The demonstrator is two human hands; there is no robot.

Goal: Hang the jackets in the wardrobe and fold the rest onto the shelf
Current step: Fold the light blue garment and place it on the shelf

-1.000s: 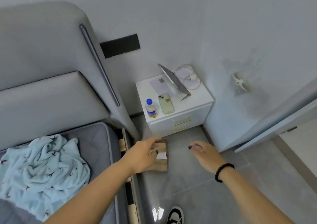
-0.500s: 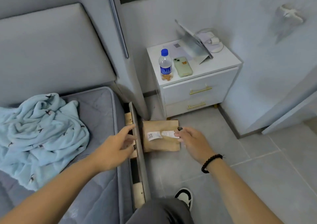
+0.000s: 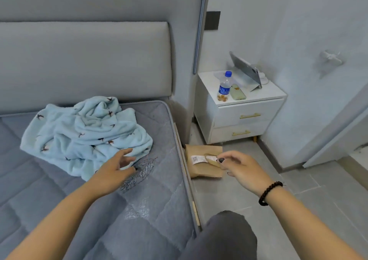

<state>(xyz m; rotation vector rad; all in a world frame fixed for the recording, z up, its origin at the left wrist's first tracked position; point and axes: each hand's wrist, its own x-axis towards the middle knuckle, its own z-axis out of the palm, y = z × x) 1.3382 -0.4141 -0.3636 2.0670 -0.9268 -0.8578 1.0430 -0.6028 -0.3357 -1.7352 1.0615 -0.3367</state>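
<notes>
A crumpled light blue fleece garment (image 3: pixel 85 132) with small dark bird prints lies on the grey mattress (image 3: pixel 155 200) near the headboard. My left hand (image 3: pixel 117 168) reaches over the mattress with its fingers stretched out, the tips just short of the garment's near edge, holding nothing. My right hand (image 3: pixel 241 170) hovers over the floor beside the bed with loosely curled fingers. Its thumb is just above a brown paper bag (image 3: pixel 205 170) with a white label, which lies on the floor against the bed frame. No wardrobe, shelf or jacket is in view.
A white nightstand (image 3: pixel 249 116) with two drawers stands right of the padded headboard (image 3: pixel 85 60). It carries a water bottle (image 3: pixel 224 88), a phone (image 3: pixel 238 94) and a propped tablet (image 3: pixel 245 68). A grey door (image 3: pixel 338 132) stands ajar at right. My knee (image 3: pixel 225 235) is low in view.
My view has swung left toward the bed. My left hand has moved from the bed's edge onto the mattress toward the blue garment. My right hand has lifted slightly off the paper bag.
</notes>
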